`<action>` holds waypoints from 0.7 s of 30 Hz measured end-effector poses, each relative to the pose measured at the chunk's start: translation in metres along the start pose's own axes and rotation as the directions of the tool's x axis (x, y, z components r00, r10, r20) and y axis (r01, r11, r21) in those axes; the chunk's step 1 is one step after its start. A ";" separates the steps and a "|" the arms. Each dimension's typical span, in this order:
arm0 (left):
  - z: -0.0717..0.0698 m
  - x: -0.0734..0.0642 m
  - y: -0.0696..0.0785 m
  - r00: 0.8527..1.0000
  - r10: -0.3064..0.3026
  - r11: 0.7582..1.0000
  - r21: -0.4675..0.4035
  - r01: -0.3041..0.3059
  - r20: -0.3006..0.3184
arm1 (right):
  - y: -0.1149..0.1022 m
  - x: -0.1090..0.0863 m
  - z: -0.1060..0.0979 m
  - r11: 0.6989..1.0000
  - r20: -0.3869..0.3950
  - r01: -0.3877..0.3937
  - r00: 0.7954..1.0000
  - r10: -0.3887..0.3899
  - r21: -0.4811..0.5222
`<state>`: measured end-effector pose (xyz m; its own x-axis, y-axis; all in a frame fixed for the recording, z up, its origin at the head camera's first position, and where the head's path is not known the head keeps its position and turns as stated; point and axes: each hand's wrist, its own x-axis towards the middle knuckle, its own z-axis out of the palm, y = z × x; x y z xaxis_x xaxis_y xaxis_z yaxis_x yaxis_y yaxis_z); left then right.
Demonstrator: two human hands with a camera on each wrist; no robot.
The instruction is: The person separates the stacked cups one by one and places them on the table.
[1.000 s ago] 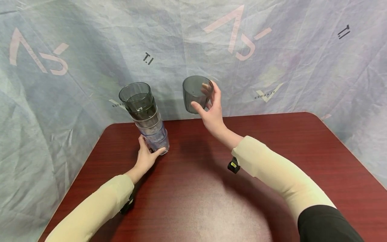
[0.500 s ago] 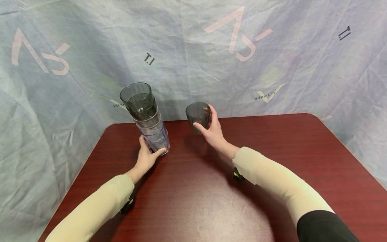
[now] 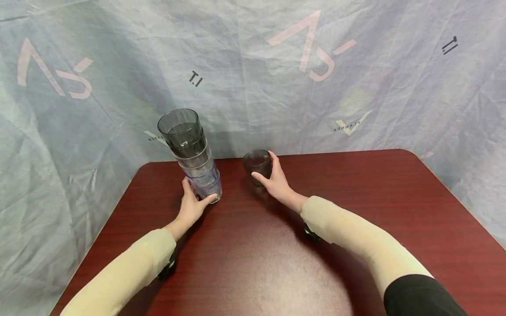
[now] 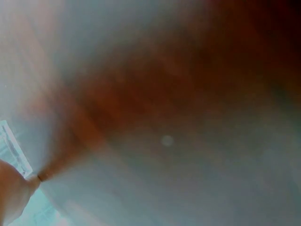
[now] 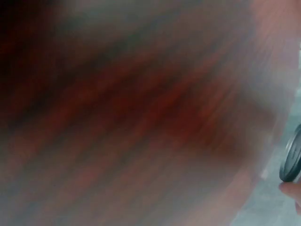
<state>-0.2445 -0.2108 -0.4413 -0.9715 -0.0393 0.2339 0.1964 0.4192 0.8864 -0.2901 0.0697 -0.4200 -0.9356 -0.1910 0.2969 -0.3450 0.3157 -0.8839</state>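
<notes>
A tall stack of nested clear plastic tumblers (image 3: 193,151) stands at the left, smoky grey at the top and bluish lower down. My left hand (image 3: 191,205) grips the lowest part of it, thumb in front. To the right, a single smoky-grey tumbler (image 3: 258,164), mouth up, is held from its right side by my right hand (image 3: 276,182), low over the far part of the table. The left wrist view catches only part of my left hand (image 4: 14,193) at the stack's base. In the right wrist view the tumbler's rim (image 5: 290,160) shows at the edge.
The dark red wooden table (image 3: 245,254) has rounded far corners. Behind it hangs a wrinkled grey cloth backdrop (image 3: 253,79) with printed letters, close to the table's far edge. Both wrist views are mostly blurred table surface.
My right hand has lowered the single tumbler from in front of the backdrop down toward the tabletop. The left hand and the stack have stayed in place.
</notes>
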 end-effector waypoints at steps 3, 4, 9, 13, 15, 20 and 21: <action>0.001 0.000 0.000 1.000 0.008 1.000 0.001 -0.008 -0.004 | 0.003 0.002 0.001 1.000 0.008 -0.024 1.000 0.024 -0.014; 0.001 0.000 0.001 1.000 0.009 1.000 0.001 -0.009 -0.005 | 0.003 0.002 0.001 0.999 0.011 -0.031 0.999 0.031 -0.019; 0.002 -0.001 0.002 1.000 0.002 1.000 0.009 -0.001 -0.002 | 0.007 0.004 -0.001 0.997 0.048 -0.074 0.996 0.075 -0.031; 0.001 -0.001 0.002 1.000 0.008 1.000 0.009 -0.008 -0.001 | 0.010 0.005 -0.002 0.994 0.073 -0.106 0.991 0.108 -0.037; 0.001 0.000 0.001 1.000 0.012 1.000 0.002 -0.012 -0.003 | 0.011 0.005 -0.003 0.993 0.080 -0.114 0.990 0.117 -0.041; 0.001 0.001 0.000 1.000 0.015 1.000 -0.007 -0.015 -0.007 | 0.013 0.005 -0.005 0.990 0.081 -0.128 0.988 0.132 -0.051; 0.001 0.001 -0.001 1.000 0.015 1.000 -0.005 -0.015 -0.007 | 0.013 0.004 -0.005 0.990 0.078 -0.134 0.987 0.138 -0.054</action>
<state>-0.2459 -0.2101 -0.4423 -0.9674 -0.0394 0.2501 0.2118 0.4151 0.8848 -0.2991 0.0779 -0.4282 -0.9654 -0.2180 0.1431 -0.2203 0.3883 -0.8948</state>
